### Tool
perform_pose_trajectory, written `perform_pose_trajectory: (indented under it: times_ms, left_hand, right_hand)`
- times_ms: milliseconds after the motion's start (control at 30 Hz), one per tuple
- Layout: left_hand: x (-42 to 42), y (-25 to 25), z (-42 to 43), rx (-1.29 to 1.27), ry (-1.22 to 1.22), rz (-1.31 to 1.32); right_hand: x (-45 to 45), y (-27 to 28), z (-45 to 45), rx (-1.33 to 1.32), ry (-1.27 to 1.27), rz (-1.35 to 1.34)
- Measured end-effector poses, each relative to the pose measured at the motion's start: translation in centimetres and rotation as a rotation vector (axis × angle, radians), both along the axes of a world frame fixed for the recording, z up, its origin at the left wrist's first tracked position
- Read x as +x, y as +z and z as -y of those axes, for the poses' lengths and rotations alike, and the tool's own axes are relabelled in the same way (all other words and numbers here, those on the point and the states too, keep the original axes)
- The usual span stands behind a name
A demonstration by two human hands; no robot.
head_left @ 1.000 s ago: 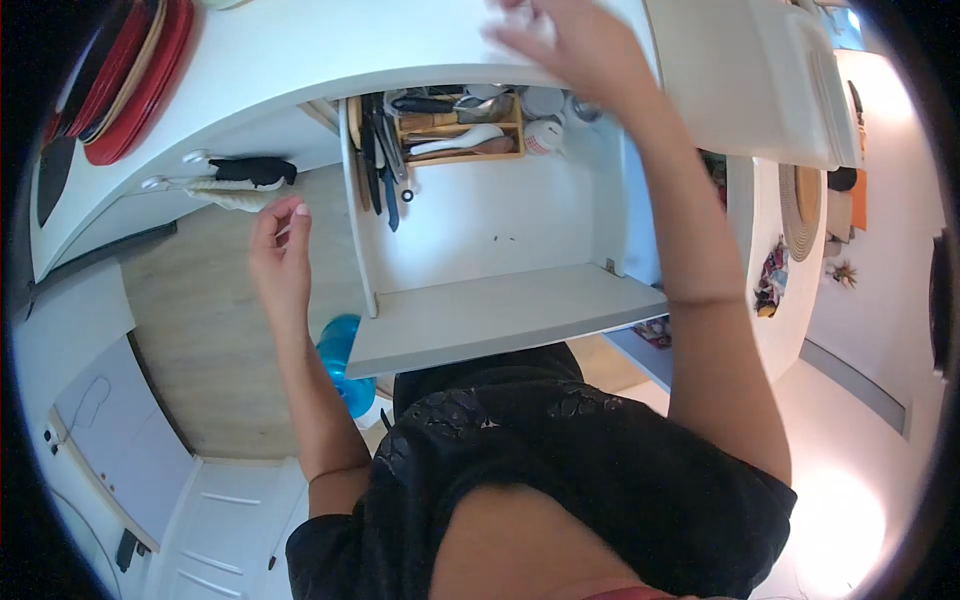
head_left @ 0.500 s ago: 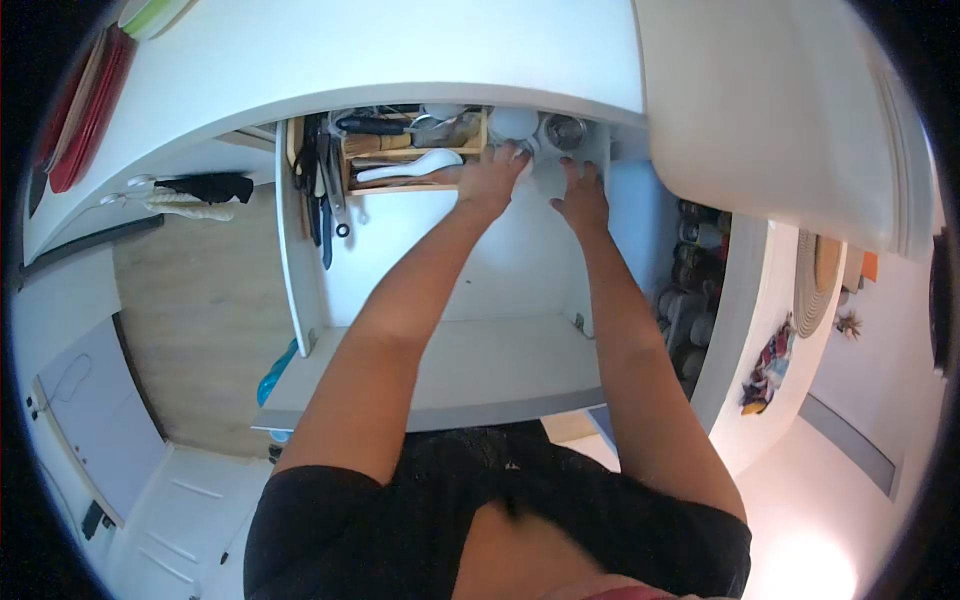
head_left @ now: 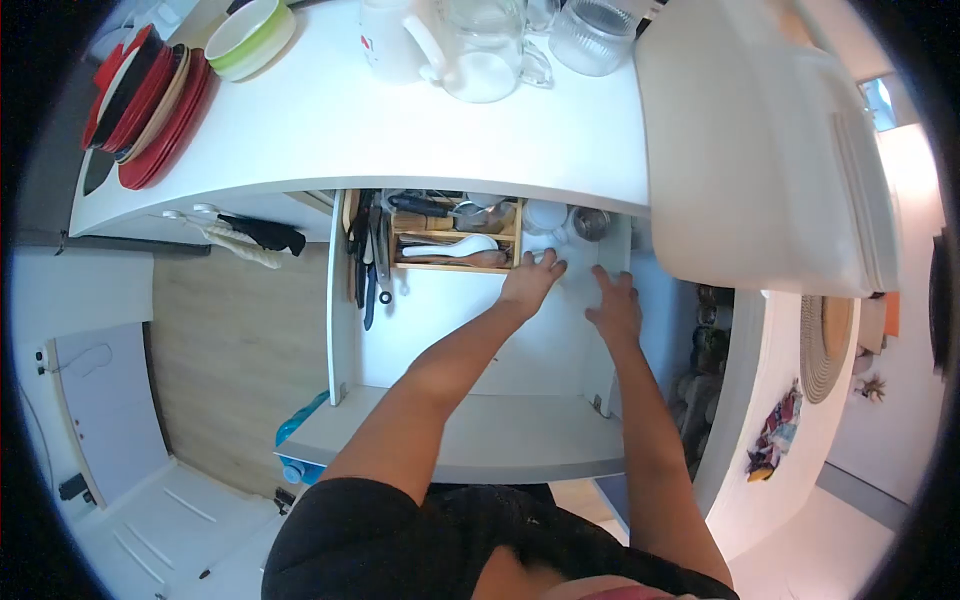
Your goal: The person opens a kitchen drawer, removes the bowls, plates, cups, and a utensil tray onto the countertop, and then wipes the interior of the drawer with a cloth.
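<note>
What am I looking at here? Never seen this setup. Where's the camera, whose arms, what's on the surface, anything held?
There's no machine: these are a person's own bare hands, seen from a camera worn on their head, looking forward and down. An open drawer sits in front of them; inside, a wooden organizer holds a white spoon and other utensils. On the white counter above are glassware, a green-and-white bowl and red dishes. The left hand is near the organizer's right end, the right hand near the drawer's right side. Neither clearly holds anything.
</note>
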State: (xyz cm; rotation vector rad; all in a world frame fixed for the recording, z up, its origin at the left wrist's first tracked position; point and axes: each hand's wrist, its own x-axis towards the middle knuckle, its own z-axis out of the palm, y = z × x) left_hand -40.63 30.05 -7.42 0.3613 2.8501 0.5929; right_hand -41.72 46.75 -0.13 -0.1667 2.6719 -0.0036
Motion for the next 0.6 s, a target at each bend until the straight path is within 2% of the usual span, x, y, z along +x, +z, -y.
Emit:
perform_pose_trajectory:
  times_ms: [100, 167, 333, 367, 400, 467, 533, 600]
  left_hand:
    - [3.2, 5.8, 2.5, 0.129, 0.005, -0.074]
    - [5.3, 11.2, 5.0, 0.335, 0.059, 0.001]
    - [8.1, 24.5, 12.9, 0.314, 0.106, -0.218]
    - [7.5, 26.6, 14.3, 0.279, 0.083, -0.272]
    - [6.8, 28.6, 15.4, 0.246, 0.06, -0.321]
    - [4.9, 33.0, 16.5, 0.17, 0.066, -0.248]
    - [2.4, 34.0, 17.2, 0.141, 0.041, -0.334]
    - [-0.4, 34.1, 17.3, 0.117, 0.017, -0.365]
  right_hand:
    - [3.8, 6.3, 0.0, -0.111, 0.001, -0.158]
    - [6.0, 12.0, 1.0, -0.116, -0.015, -0.195]
    - [8.5, 23.7, 5.3, -0.251, 0.151, -0.298]
    - [8.4, 25.4, 6.6, -0.258, 0.204, -0.4]
    - [8.1, 26.9, 7.9, -0.261, 0.257, -0.497]
    - [6.3, 28.7, 10.1, -0.251, 0.264, -0.619]
    - [3.5, 29.3, 11.4, -0.264, 0.316, -0.775]
    - [-0.1, 29.7, 12.8, -0.22, 0.276, -0.738]
